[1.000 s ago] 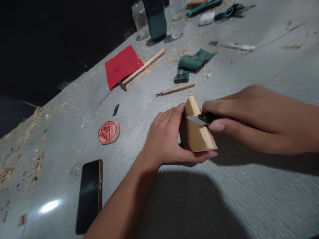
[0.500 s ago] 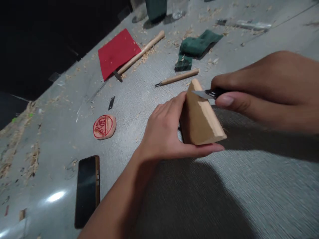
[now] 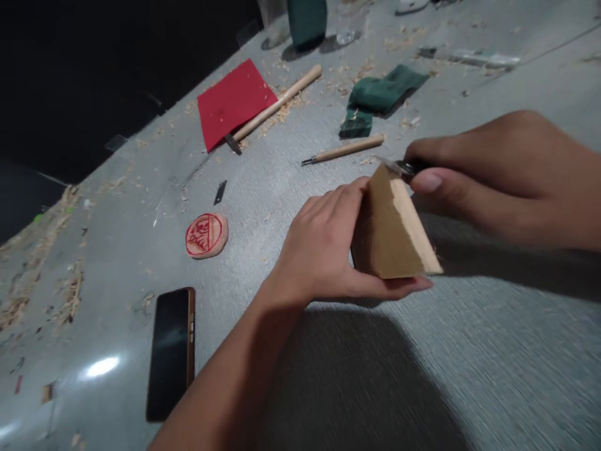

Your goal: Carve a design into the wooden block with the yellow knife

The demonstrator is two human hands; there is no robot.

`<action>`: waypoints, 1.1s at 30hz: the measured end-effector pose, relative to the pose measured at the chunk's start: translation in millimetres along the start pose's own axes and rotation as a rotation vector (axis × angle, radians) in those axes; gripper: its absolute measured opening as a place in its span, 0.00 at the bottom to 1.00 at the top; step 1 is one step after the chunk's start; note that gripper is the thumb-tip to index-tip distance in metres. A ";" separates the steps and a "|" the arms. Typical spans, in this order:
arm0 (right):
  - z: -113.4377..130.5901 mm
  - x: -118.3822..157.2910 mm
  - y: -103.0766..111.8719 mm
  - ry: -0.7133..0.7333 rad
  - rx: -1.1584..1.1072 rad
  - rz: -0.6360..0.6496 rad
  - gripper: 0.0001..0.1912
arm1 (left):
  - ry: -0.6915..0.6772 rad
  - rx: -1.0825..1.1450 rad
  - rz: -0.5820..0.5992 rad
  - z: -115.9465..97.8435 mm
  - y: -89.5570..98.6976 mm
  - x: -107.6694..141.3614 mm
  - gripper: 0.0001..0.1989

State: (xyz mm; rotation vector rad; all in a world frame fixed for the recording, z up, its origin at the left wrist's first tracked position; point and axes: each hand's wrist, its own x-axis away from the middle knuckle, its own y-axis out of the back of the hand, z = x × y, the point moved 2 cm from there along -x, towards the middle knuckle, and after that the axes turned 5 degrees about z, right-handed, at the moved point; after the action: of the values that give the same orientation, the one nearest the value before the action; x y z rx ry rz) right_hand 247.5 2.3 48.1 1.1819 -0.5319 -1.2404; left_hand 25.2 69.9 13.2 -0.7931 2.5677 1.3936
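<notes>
A wooden block (image 3: 392, 228) with a brown face and a pale, cut edge is tilted up from the table. My left hand (image 3: 328, 244) is wrapped round its left side, the thumb along the bottom edge. In my right hand (image 3: 493, 178) is a knife (image 3: 399, 167) with a dark handle, pinched between thumb and fingers. Its blade lies at the top corner of the block. Behind the block rests a wooden-handled carving tool (image 3: 347, 150) with a dark metal tip.
A round carved piece with red lines (image 3: 206, 235), a small blade (image 3: 220, 192) and a phone (image 3: 171, 354) lie to the left. Farther back are a red sheet (image 3: 235, 103), a hammer (image 3: 282, 103), green cloth (image 3: 385, 94), a dark green container (image 3: 307, 24) and wood shavings.
The knife blade has moved from across the block's upper pale edge to its top corner. The block has turned slightly. The whole view has shifted a little, so the table's objects appear farther right.
</notes>
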 end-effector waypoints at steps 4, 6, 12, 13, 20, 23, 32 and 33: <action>5.6 6.2 2.9 0.027 -0.068 0.057 0.31 | 0.033 0.001 -0.004 1.4 -0.2 -1.3 0.47; 10.6 7.9 5.0 0.089 -0.111 0.083 0.26 | 0.047 0.013 -0.005 2.6 -0.4 -1.5 0.50; 15.9 9.6 -3.8 0.088 -0.233 0.099 0.22 | 0.062 -0.001 -0.037 11.5 -3.1 -2.0 0.61; 13.9 8.3 -5.7 0.064 -0.233 0.126 0.23 | 0.055 -0.025 -0.048 13.4 -4.5 -2.9 0.65; 16.2 -4.9 -9.1 0.124 -0.153 0.223 0.23 | 0.142 -0.255 -0.144 4.4 11.3 6.6 0.82; 19.7 -6.0 -10.1 0.130 -0.121 0.245 0.24 | 0.379 -0.436 -0.297 -16.8 44.3 55.9 0.56; 14.7 -5.2 -12.2 0.104 -0.081 0.245 0.22 | 1.141 -0.812 -0.638 -73.2 89.7 230.9 0.23; 14.4 -5.3 -12.9 0.099 -0.075 0.249 0.21 | 1.150 -0.831 -0.668 -76.7 86.6 236.2 0.24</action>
State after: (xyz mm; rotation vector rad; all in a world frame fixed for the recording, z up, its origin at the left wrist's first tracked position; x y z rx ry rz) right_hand 228.1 3.0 43.2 1.0730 -0.5363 -0.9763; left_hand -209.0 -46.1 42.2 -2.9002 1.5698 2.0316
